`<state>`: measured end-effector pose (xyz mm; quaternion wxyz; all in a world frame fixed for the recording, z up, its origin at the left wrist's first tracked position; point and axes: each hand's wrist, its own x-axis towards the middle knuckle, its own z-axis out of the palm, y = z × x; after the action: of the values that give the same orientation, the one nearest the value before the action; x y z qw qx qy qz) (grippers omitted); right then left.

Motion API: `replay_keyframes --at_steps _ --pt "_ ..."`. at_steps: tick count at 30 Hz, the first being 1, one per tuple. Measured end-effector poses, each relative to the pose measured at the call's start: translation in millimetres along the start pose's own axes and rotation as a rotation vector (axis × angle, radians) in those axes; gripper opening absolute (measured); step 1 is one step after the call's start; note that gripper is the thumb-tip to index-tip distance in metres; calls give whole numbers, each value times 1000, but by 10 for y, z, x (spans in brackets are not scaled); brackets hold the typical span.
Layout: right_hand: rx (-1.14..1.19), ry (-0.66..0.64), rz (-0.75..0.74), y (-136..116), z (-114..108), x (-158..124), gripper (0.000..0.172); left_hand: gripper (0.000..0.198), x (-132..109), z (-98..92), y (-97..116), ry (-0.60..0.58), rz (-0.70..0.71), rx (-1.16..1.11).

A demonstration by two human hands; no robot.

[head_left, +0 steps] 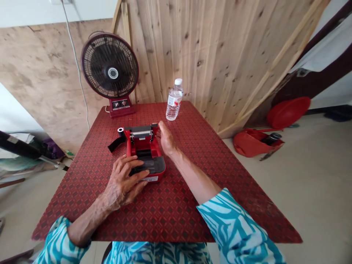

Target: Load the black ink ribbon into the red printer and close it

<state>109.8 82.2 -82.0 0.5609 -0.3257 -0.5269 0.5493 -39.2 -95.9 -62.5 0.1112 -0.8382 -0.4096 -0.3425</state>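
Observation:
A red label printer [160, 150] sits on the table with its hinged cover raised, showing a metal bar and dark roller inside. My left hand [125, 178] lies on the near left of the machine, fingers stretched over its grey see-through window. At the far right corner, my right hand [167, 140] grips the printer's raised edge with the thumb on top; its other fingers are partly hidden. Left of the printer stands a small roll of black ribbon [120, 132] with a white core, its loose black end trailing on the tabletop.
The table [214, 176] has a red patterned cover. A fan [111, 73] stands at its back left and a clear water bottle [174, 101] at the back. Wooden boards [198, 51] rise behind. On the floor at right is a red basin-like container [246, 143].

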Motion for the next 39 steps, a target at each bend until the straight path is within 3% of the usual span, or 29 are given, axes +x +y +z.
replay_keyframes --at_steps 2,4,7,9,11,16,21,27,34,39 --pt "-28 -1 -11 -66 -39 -156 55 30 -10 12 1 20 8 7" --pt "-115 -17 -90 -111 -100 -334 41 30 -19 21 4 33 13 6" --pt "-135 6 -77 -116 -171 -540 20 30 -35 23 3 25 -9 -37" --pt "-115 8 -41 -83 -185 -612 21 27 -37 12 -18 13 -58 -116" --pt "-86 5 -9 -41 -179 -642 25 24 -18 -3 -72 29 -169 -230" --pt "-24 29 20 16 -155 -656 28 32 107 53 -327 195 -639 -473" --pt "-33 21 30 39 -172 -681 29 57 152 201 -449 165 -941 -869" --pt "-79 -25 1 62 -197 -721 33 60 93 231 -380 125 -920 -1033" --pt "-113 49 -35 262 -198 -786 39 56 -58 311 -360 211 -945 -1184" --pt "-74 104 96 399 -190 -825 44 69 -138 315 -417 172 -866 -1261"
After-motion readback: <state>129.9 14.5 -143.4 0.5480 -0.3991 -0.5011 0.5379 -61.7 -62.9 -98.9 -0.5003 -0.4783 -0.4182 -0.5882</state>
